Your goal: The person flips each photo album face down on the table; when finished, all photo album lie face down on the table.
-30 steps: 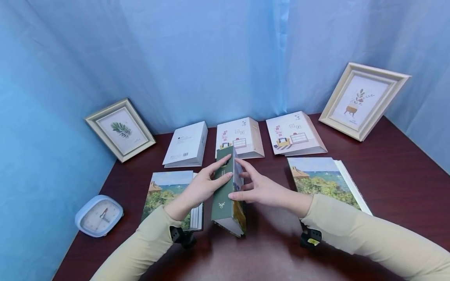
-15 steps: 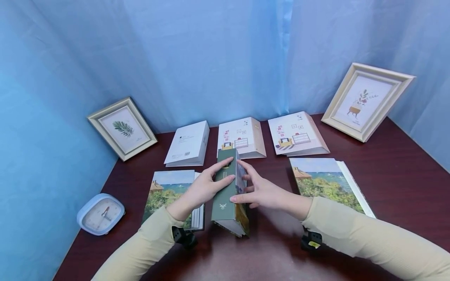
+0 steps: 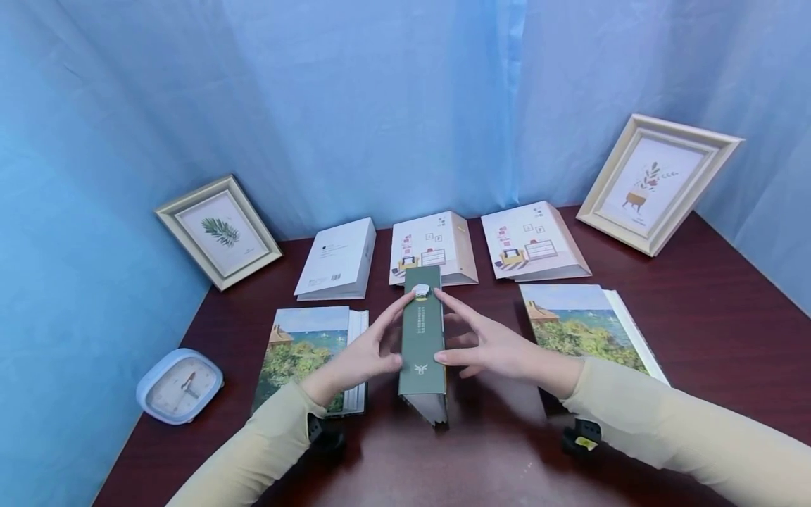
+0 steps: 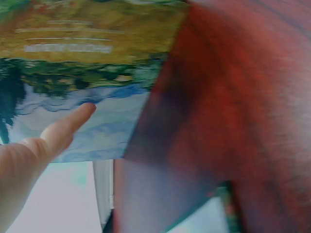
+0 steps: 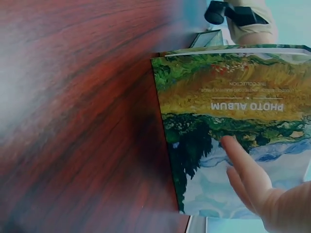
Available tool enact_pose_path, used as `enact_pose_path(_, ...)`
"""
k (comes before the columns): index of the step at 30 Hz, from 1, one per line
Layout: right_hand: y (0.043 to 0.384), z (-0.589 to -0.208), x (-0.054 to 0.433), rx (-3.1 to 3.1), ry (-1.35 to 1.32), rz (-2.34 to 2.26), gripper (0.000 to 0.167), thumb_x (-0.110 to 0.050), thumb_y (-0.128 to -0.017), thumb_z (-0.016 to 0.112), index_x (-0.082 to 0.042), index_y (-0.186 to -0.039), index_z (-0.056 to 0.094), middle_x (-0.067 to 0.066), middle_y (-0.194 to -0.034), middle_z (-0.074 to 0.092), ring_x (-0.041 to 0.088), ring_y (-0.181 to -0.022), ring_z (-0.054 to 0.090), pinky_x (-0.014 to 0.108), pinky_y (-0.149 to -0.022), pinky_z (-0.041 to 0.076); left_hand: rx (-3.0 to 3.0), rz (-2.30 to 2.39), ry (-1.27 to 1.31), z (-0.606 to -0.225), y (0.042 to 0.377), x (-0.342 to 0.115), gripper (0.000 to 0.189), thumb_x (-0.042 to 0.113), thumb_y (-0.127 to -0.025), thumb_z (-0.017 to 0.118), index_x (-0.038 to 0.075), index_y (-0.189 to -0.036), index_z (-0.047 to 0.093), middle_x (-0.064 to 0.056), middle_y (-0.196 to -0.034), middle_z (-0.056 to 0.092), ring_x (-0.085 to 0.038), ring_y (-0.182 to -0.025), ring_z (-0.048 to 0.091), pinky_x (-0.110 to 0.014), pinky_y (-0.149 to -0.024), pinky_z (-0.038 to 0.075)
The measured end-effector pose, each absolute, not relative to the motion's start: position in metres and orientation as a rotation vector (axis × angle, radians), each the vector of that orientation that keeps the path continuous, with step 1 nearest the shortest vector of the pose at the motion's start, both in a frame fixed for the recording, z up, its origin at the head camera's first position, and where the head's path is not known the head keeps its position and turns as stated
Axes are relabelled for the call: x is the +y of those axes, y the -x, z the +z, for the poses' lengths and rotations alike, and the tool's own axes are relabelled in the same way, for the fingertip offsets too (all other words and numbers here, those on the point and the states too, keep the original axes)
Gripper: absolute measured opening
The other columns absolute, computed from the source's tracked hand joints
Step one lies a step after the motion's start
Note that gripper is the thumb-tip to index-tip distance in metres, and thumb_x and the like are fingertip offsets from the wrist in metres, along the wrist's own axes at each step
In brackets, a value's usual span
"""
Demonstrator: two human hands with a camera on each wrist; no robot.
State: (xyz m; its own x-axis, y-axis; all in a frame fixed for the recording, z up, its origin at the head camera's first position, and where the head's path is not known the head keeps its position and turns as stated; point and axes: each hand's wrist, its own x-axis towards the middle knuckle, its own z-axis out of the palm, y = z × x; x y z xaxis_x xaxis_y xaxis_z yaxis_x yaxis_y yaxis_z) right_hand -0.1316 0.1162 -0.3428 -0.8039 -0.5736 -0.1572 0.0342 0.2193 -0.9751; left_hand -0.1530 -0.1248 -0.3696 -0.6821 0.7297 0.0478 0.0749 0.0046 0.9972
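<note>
A thick photo album point(image 3: 422, 352) with a dark green spine stands in the middle of the table, spine up. Gold lettering and a round mark run along that spine. On its left side is my left hand point(image 3: 364, 352), fingers spread and fairly straight, index fingertip at the spine's edge. My right hand point(image 3: 497, 345) flanks the other side, its index fingertip and thumb tip at the spine's right edge. In the right wrist view the painted cover point(image 5: 238, 116) bears the words PHOTO ALBUM upside down. The left wrist view shows the opposite painted cover point(image 4: 97, 39) beside my thumb.
Landscape-covered albums lie to the left point(image 3: 300, 352) and right point(image 3: 583, 331). Behind them, against the blue curtain, lie a white album point(image 3: 336, 257) and two illustrated albums point(image 3: 427, 243) point(image 3: 529, 239). Picture frames point(image 3: 234, 271) point(image 3: 592, 204) stand at both back corners; a blue clock point(image 3: 152, 408) sits at left.
The album has shifted slightly right and turned so its spine faces me more squarely. My left fingers have moved off the spine to its left side; my right hand has moved right.
</note>
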Motion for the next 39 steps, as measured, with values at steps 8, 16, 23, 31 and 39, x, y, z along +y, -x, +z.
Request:
enact_pose_path(8, 0.127, -0.341, 0.130, 1.921, 0.460, -1.642, 0.093, -0.024, -0.090, 0.066, -0.028, -0.153, -0.002, 0.027, -0.156, 0.006, 0.050, -0.136, 0.026, 0.050, -0.089, 0.050, 1.628, 1.712, -1.027, -0.386, 0.150, -0.117, 0.126, 0.048, -0.067, 0.080, 0.026, -0.152, -0.011, -0.019, -0.157, 0.004, -0.026, -0.134, 0.037, -0.039, -0.098, 0.046)
enact_pose_path(16, 0.122, -0.345, 0.138, 1.883, 0.512, -1.764, 0.090, -0.016, -0.091, 0.065, -0.014, -0.153, 0.000, 0.034, -0.152, 0.007, 0.043, -0.123, 0.048, 0.044, -0.088, 0.052, 1.787, 1.718, -1.020, -0.382, 0.143, -0.106, 0.120, 0.052, -0.068, 0.078, 0.023, -0.154, 0.000, -0.010, -0.160, -0.002, -0.035, -0.143, 0.019, -0.034, -0.102, 0.043)
enact_pose_path(23, 0.121, -0.345, 0.141, 1.822, 0.530, -1.831, 0.089, -0.012, -0.092, 0.062, -0.008, -0.152, -0.002, 0.033, -0.152, 0.007, 0.048, -0.126, 0.042, 0.040, -0.089, 0.051, 2.094, 1.593, -1.030, -0.372, 0.139, -0.104, 0.112, 0.064, -0.065, 0.073, 0.027, -0.153, 0.014, 0.004, -0.160, -0.008, -0.026, -0.146, 0.011, -0.049, -0.108, 0.035)
enact_pose_path(31, 0.125, -0.345, 0.140, 1.728, 0.579, -1.926, 0.087, -0.004, -0.093, 0.058, -0.006, -0.152, -0.006, 0.034, -0.152, 0.007, 0.040, -0.122, 0.050, 0.039, -0.089, 0.052, 2.358, 1.375, -1.005, -0.354, 0.140, -0.104, 0.104, 0.045, -0.069, 0.082, 0.034, -0.151, 0.020, 0.005, -0.160, -0.001, -0.026, -0.146, 0.011, -0.059, -0.107, 0.029)
enact_pose_path(39, 0.129, -0.356, 0.140, 1.597, 0.574, -1.927, 0.094, -0.013, -0.093, 0.061, -0.007, -0.150, -0.014, 0.035, -0.151, 0.006, 0.007, -0.109, 0.060, 0.044, -0.095, 0.048, 2.414, 1.175, -0.916, -0.346, 0.140, -0.102, 0.101, 0.026, -0.074, 0.082, 0.033, -0.151, 0.019, 0.002, -0.160, -0.002, -0.025, -0.146, 0.010, -0.055, -0.110, 0.028)
